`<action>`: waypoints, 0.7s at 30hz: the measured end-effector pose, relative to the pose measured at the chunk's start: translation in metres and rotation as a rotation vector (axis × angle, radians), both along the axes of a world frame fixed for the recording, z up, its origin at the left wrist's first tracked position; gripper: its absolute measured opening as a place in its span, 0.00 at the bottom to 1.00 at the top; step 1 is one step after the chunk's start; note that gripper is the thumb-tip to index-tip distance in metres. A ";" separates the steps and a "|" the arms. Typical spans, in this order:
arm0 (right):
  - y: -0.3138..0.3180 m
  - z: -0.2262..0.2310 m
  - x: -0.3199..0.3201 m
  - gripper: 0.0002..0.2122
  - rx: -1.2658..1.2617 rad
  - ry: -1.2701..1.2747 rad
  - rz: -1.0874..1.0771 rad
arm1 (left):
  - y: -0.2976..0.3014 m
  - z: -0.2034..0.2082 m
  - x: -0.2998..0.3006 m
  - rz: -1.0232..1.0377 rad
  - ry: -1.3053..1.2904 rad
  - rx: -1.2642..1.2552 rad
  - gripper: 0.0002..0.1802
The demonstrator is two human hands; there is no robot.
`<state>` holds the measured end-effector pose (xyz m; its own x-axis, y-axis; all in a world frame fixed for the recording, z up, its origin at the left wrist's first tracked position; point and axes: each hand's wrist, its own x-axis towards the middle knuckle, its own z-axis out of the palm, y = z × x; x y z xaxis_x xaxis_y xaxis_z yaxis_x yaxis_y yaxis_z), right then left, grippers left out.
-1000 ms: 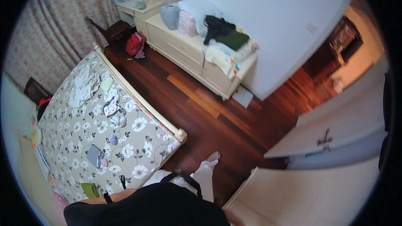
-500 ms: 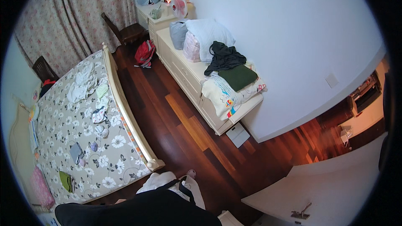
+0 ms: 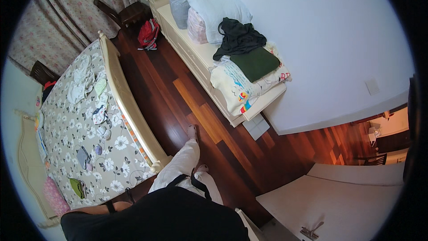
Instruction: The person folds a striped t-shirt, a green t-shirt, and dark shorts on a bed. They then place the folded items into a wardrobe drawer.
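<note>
Beside the near edge of the bed, a bit of my left hand [image 3: 122, 205] and wrist shows past my black top [image 3: 156, 218]. A dark band [image 3: 110, 206] circles that wrist, and a thin dark strap or cord [image 3: 129, 195] shows just beyond it. The fingers are hidden, so what they hold, if anything, cannot be made out. My right hand is out of view. Nearest to the left hand is the flowered bedsheet [image 3: 121, 142], with a folded green cloth [image 3: 77, 188] and a grey folded cloth [image 3: 83, 157] lying on it.
The cream footboard [image 3: 129, 102] runs along my left. Across the wooden floor [image 3: 178, 111] stands a long cream cabinet [image 3: 191, 58] piled with bedding and a dark green folded cloth [image 3: 255, 64]. A red backpack [image 3: 148, 34] lies far off; a white door [image 3: 330, 201] is at right.
The view has tilted down and shifted forward. One leg in light trousers now stretches ahead past the bed corner, and more of my left wrist shows.
</note>
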<state>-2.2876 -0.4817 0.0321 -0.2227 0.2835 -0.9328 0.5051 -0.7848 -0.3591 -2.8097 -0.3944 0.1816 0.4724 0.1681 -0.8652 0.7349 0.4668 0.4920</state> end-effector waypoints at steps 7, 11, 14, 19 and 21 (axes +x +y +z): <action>0.089 0.006 -0.007 0.10 -0.092 0.081 0.201 | 0.125 0.007 -0.011 -0.208 0.119 0.101 0.17; 0.175 0.045 -0.018 0.11 -0.166 0.273 0.546 | 0.224 -0.015 0.002 -0.176 -0.057 -0.043 0.17; 0.276 0.085 -0.022 0.12 0.041 0.499 0.591 | 0.312 -0.040 0.036 -0.264 -0.904 -0.226 0.17; 0.466 0.123 -0.026 0.10 0.737 0.184 0.524 | 0.472 -0.007 0.074 -0.444 -0.569 0.417 0.16; 0.526 0.129 -0.026 0.10 0.695 -0.052 0.258 | 0.520 0.018 0.087 -0.269 -0.321 0.765 0.09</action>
